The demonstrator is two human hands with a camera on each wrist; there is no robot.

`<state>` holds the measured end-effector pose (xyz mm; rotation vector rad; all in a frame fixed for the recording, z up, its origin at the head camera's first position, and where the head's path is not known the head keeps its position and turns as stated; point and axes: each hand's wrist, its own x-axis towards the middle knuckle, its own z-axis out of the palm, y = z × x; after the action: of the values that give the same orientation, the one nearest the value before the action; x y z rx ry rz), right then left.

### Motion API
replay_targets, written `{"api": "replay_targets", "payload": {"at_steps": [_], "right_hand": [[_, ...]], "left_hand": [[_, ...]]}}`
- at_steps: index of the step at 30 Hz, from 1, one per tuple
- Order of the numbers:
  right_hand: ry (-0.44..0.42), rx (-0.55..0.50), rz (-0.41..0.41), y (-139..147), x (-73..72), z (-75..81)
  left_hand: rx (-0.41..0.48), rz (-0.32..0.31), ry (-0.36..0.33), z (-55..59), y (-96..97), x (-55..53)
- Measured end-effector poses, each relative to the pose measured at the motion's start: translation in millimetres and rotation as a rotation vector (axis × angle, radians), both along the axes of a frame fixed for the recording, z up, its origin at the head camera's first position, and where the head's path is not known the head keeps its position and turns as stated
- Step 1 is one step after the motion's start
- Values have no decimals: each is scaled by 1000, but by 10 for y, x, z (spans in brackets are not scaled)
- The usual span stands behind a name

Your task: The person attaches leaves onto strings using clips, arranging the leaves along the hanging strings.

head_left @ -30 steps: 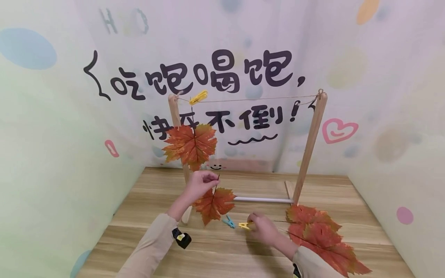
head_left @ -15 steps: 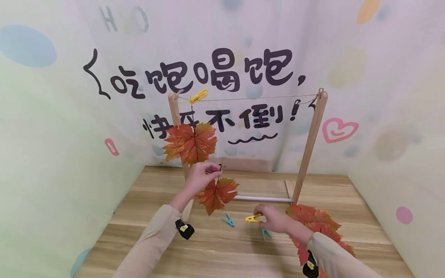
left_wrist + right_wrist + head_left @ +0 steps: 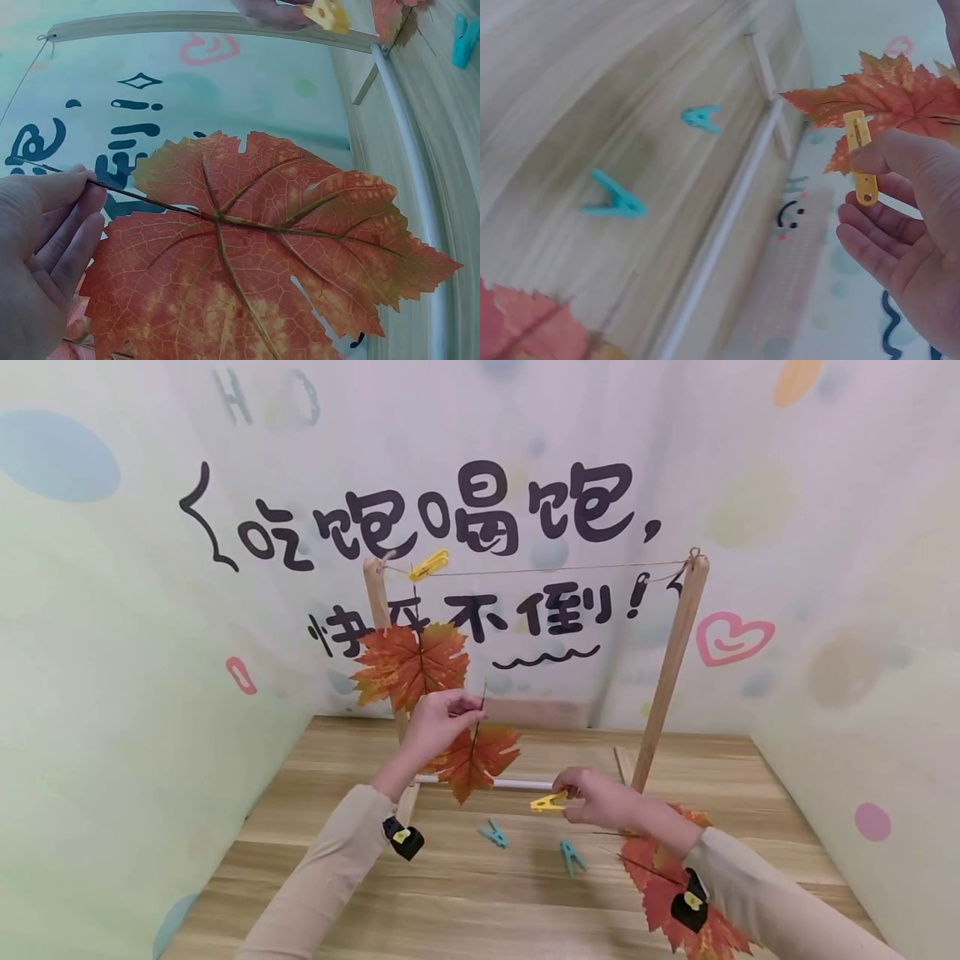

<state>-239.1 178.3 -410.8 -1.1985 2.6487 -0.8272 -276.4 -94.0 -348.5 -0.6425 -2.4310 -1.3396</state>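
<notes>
My left hand (image 3: 442, 720) pinches the dark stem of an orange-red artificial maple leaf (image 3: 478, 762), which hangs below the fingers. In the left wrist view the same leaf (image 3: 255, 240) spreads wide, its stem between thumb and fingertips. My right hand (image 3: 603, 797) pinches a yellow clothespin (image 3: 547, 802) to the right of that leaf. The right wrist view shows this yellow clothespin (image 3: 861, 157) between thumb and fingers. Behind and above my left hand, another leaf (image 3: 412, 664) hangs from a string (image 3: 525, 572) by a yellow clothespin (image 3: 429, 565).
Two wooden posts, the left (image 3: 377, 597) and the right (image 3: 670, 672), carry the string, with a white rod (image 3: 525, 784) low between them. Two blue clothespins (image 3: 494, 834) lie on the wooden table (image 3: 465, 902). More leaves (image 3: 656, 893) lie beneath my right forearm.
My left hand has risen with its leaf and shifted slightly right. My right hand has lifted the yellow clothespin up from near the table, uncovering a second blue clothespin.
</notes>
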Motion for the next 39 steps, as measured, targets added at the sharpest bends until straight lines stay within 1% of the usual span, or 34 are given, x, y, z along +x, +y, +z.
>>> {"api": "replay_targets", "payload": {"at_steps": [2,5,8,11,14,17,22,24,28,33,36,39], "right_hand": [[3,-5,25,17,-14,76],[36,8,30,42,-29,197],[82,31,0,62,-46,314],[102,33,-37,70,-72,417],[114,7,-63,78,-103,513],[141,-10,-82,92,-132,618],[168,-16,-108,85,-159,801],[166,-12,-122,74,-165,855],[184,-13,-117,43,-179,918],[235,-32,-94,6,-192,957],[256,-33,-85,-22,-201,972],[278,-29,-82,-51,-207,990]], "left_hand": [[6,1,4,25,11,-12],[9,1,17,75,24,-25],[21,2,20,139,23,-34],[46,9,14,209,15,-38],[65,8,7,275,19,-45],[65,8,20,334,40,-65],[55,10,49,427,86,-134],[52,17,58,472,102,-163],[58,51,93,578,107,-195],[103,130,126,693,105,-240],[129,168,113,742,98,-262],[184,175,76,778,95,-286]]}}
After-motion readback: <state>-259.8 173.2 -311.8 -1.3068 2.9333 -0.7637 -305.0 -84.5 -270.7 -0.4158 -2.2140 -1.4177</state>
